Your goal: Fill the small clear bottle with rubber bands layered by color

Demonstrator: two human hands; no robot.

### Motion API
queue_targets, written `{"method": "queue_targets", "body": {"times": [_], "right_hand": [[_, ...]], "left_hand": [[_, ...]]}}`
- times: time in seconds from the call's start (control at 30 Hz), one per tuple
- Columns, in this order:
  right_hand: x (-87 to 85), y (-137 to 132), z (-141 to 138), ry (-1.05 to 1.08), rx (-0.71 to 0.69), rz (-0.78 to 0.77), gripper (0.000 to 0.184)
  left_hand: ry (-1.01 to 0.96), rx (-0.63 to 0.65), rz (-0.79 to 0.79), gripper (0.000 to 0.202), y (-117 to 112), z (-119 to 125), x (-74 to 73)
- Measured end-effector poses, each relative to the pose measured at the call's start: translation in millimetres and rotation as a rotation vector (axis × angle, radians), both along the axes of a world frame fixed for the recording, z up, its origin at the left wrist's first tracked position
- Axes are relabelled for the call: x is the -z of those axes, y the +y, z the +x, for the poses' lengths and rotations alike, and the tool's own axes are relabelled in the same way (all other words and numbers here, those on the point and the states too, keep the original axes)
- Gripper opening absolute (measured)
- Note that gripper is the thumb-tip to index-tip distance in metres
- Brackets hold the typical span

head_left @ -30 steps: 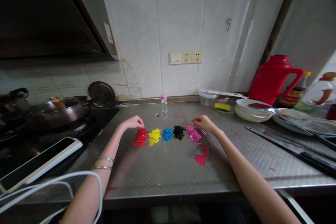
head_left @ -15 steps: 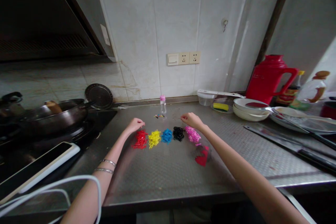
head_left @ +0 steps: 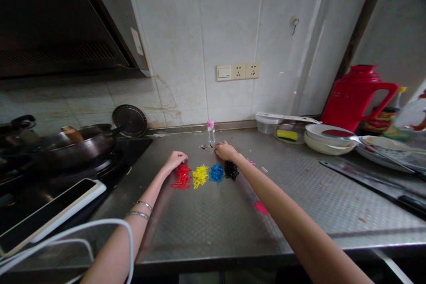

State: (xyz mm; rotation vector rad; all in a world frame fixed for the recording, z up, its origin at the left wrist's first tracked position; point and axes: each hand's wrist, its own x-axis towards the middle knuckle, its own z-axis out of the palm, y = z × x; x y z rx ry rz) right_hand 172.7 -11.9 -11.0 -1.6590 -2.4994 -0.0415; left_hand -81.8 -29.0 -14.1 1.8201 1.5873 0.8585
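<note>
Right hand (head_left: 226,151) shifted left, curled beside multicoloured pieces (head_left: 205,147), forearm (head_left: 279,204) slanting

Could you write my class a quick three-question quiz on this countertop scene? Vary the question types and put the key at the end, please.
1. True or false: the blue pile lies between the yellow pile and the black pile.

2. Multiple choice: which pile is nearest the person's left hand?
(a) the black pile
(b) the red pile
(c) the blue pile

3. Fill in the blank: the small clear bottle standing behind the piles has a ____ cap.

Key: 1. True. 2. (b). 3. Pink.
</note>
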Motion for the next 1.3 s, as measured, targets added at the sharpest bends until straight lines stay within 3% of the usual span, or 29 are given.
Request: {"method": "queue_targets", "body": {"times": [0.53, 0.8, 1.07, 1.3], "right_hand": [[7.3, 3.8, -13.8, 0.057, -0.024, 0.016, 0.039], [-2.2, -1.2, -7.8, 0.049, -0.073, 0.062, 0.038], [-19.4, -36.2, 30.3, 0.197, -0.168, 0.202, 0.038], [-25.3, -86.8, 59.6, 0.343, -0.292, 0.199, 0.034]], "left_hand": [[-0.085, 0.002, -0.062, 0.025, 4.9, -5.1, 5.7], [-0.09, 0.014, -0.08, 0.026, 6.4, -8.1, 7.7], [-0.094, 0.017, -0.073, 0.023, 4.2, -6.2, 4.8], [-0.079, 0.013, -0.074, 0.023, 5.9, -6.1, 6.2]]}}
